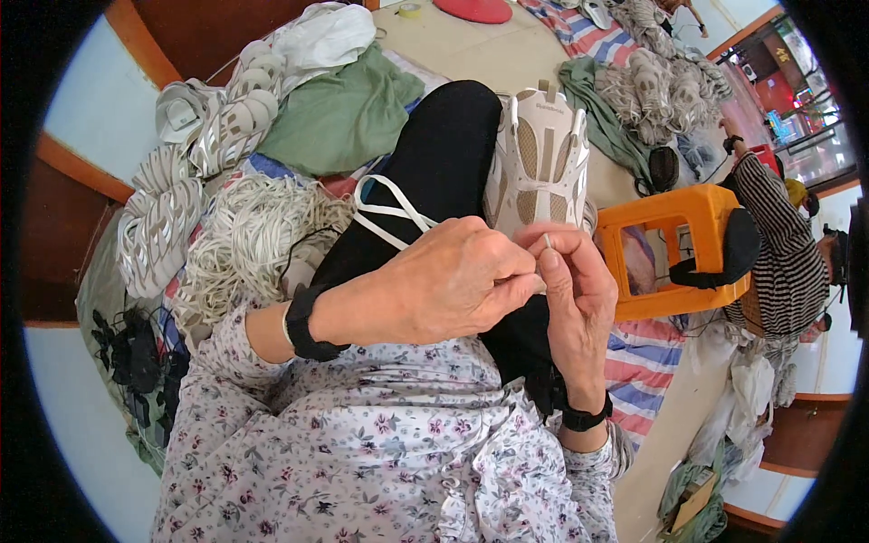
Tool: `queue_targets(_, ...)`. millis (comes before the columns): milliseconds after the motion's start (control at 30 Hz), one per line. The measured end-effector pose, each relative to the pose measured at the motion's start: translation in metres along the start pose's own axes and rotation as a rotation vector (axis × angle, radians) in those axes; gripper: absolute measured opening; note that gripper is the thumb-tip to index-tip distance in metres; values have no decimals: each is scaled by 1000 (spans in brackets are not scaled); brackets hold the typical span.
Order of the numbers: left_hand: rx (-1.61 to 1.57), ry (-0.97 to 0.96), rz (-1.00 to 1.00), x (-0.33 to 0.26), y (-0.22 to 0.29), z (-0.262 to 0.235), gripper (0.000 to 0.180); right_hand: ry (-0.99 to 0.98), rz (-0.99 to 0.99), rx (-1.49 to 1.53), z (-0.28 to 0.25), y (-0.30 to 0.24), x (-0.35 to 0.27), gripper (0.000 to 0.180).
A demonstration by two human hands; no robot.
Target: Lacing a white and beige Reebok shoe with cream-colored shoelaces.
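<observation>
My left hand [453, 279] is closed, thumb and fingers pinched together, in front of my right hand [579, 290]. A white shoelace [387, 210] loops over my black-trousered leg and runs in under the left hand. Between the right thumb and forefinger a small pale tip pokes up, which looks like a lace end. The two hands meet at the fingertips, so most of what lies between them is hidden. Just beyond them a beige and white sneaker [540, 158] with mesh panels points away from me, its near end covered by the hands.
On the left lie a heap of loose white laces [258, 235], stacked shoe uppers [163, 226] and a green cloth [339, 113]. An orange plastic stool [674, 249] stands close at the right. Past it is a co-worker in a striped top [778, 235]. More uppers [661, 90] are piled far right.
</observation>
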State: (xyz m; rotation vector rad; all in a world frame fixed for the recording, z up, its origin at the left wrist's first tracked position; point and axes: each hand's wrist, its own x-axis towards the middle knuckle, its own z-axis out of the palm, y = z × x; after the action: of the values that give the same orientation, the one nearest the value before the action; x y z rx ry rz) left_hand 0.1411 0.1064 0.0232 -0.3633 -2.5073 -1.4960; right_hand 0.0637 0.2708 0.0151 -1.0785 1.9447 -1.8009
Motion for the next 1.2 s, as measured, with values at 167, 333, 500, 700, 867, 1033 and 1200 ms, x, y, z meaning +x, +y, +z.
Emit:
queue_targets(167, -87, 17, 15, -1, 4, 0, 17, 2, 236, 208, 0, -6, -10, 14)
queue_targets(333, -439, -214, -262, 0, 7, -24, 25, 133, 265, 106, -15, -15, -18, 14)
queue_targets(500, -869, -2, -222, -19, -21, -61, 38, 505, 117, -297, -81, -12, -36, 13)
queue_targets(700, -1289, 299, -259, -31, -46, -90, 27, 647, 183, -681, -153, 31, -74, 15)
queue_targets(867, -1572, 531, -181, -31, -60, -101, 27, 639, 186, -832, -183, 69, -103, 17)
queue_targets(1033, -1503, 635, -193, -30, -69, -98, 23, 547, 332, -998, -185, 71, -112, 16)
queue_targets(1200, -1201, 583, -166, -27, -34, -92, 25, 463, 240, -1009, -167, 74, -99, 16)
